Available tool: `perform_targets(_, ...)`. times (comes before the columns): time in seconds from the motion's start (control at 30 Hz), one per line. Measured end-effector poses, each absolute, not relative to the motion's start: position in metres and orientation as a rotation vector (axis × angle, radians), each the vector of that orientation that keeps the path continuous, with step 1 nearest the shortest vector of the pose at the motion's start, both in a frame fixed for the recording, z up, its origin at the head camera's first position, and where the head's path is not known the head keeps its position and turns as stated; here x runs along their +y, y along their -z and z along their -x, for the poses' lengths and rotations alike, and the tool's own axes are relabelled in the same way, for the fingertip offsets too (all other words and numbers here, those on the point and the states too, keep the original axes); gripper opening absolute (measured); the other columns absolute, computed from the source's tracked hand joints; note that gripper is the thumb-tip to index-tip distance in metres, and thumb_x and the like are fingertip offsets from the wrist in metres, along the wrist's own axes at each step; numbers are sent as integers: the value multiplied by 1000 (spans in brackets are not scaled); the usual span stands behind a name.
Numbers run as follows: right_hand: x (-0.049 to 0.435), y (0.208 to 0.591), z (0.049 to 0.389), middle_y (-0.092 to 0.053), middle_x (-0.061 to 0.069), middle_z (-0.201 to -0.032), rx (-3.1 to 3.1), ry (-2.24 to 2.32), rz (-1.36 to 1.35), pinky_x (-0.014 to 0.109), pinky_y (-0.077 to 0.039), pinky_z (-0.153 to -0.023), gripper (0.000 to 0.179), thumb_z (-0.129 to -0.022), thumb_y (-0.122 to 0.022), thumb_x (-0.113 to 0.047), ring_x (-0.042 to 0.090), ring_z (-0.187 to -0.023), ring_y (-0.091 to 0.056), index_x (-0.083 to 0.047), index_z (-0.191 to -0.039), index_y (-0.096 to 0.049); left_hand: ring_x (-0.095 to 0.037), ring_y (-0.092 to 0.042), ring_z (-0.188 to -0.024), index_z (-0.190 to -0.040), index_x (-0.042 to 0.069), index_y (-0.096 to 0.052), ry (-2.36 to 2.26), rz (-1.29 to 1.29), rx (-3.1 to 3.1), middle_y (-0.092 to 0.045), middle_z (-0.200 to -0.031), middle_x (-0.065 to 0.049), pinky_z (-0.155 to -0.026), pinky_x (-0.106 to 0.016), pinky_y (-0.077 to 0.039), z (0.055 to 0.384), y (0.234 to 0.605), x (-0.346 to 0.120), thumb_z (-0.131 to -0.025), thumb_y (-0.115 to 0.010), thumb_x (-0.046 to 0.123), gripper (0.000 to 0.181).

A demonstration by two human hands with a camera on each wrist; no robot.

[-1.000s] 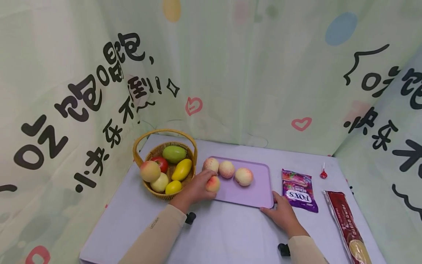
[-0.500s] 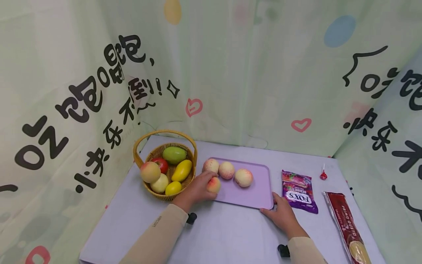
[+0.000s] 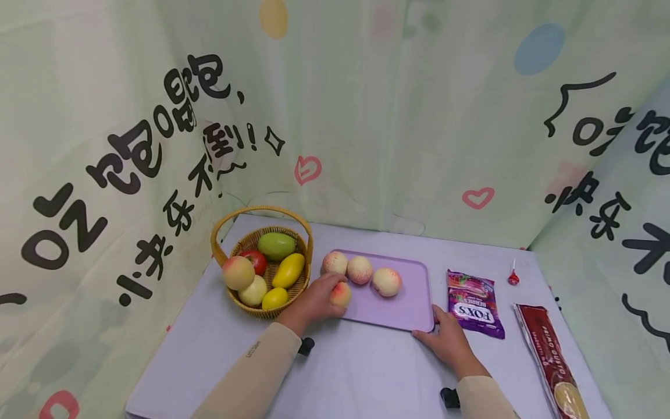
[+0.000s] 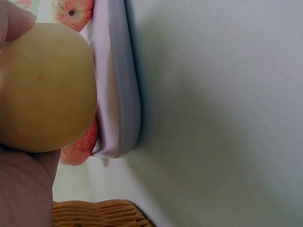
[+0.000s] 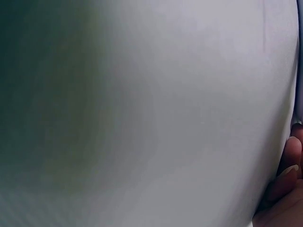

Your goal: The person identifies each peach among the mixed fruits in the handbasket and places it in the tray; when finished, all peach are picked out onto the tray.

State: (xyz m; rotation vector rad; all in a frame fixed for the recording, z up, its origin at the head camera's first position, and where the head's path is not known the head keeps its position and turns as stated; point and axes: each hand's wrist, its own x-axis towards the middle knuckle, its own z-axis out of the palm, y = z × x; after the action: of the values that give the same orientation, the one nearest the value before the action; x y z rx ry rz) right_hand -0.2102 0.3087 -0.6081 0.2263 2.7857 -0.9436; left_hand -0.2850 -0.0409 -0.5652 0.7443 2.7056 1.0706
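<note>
My left hand grips a peach over the near-left corner of the purple tray. In the left wrist view that peach fills the space between thumb and palm, in front of the tray's rim. Three more peaches lie along the back of the tray: one at the left, a speckled one and a paler one. My right hand holds the tray's near-right corner, thumb on the front edge and fingers along the right side. The right wrist view catches only its curled fingers.
Left of the tray stands a wicker basket with a tall handle, filled with several fruits. To the right lie a purple Fox's candy bag, a red lollipop and a long red spaghetti packet. Curtains enclose the white table.
The left hand has shifted very slightly to the right with the peach in its grip. The right hand and the tray stay where they were.
</note>
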Motion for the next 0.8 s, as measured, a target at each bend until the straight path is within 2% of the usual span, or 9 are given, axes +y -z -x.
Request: perform_targets(0.8, 306, 603, 208, -50, 29, -139, 2784, 945, -233, 65, -40, -110, 107, -85, -79, -52, 43, -126, -51, 6, -158, -27, -21, -52, -133, -142, 6, -56, -1062, -681, 2694, -56, -145, -5, -118, -39, -40, 288, 576, -36, -80, -83, 22, 69)
